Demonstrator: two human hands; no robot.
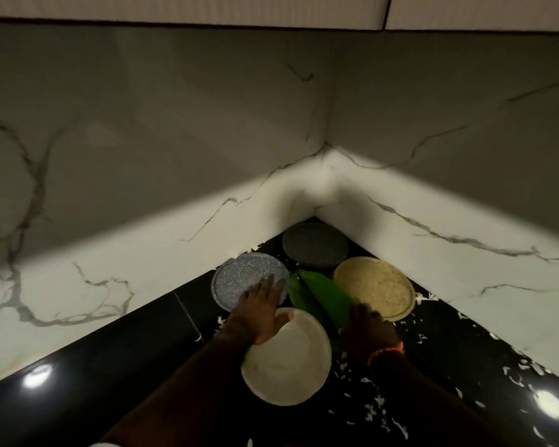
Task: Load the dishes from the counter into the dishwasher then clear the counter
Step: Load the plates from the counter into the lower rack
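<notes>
Several plates lie flat in the corner of a black counter [465, 366]. A white plate [291, 366] is nearest me. A blue speckled plate [239, 279] sits to its upper left, a dark grey plate [315, 245] in the corner, and a tan speckled plate [376, 285] at the right. Green leaf-shaped pieces [323, 296] lie between them. My left hand [262, 312] reaches over the blue plate with fingers stretched out, its thumb on the white plate's rim. My right hand [367, 330] rests at the tan plate's near edge; its fingers are hidden, so its grip is unclear.
White marble walls [207, 221] close the corner on both sides, with cabinets [207, 8] above. White flecks mark the glossy counter surface at the right and front. The dishwasher is out of view.
</notes>
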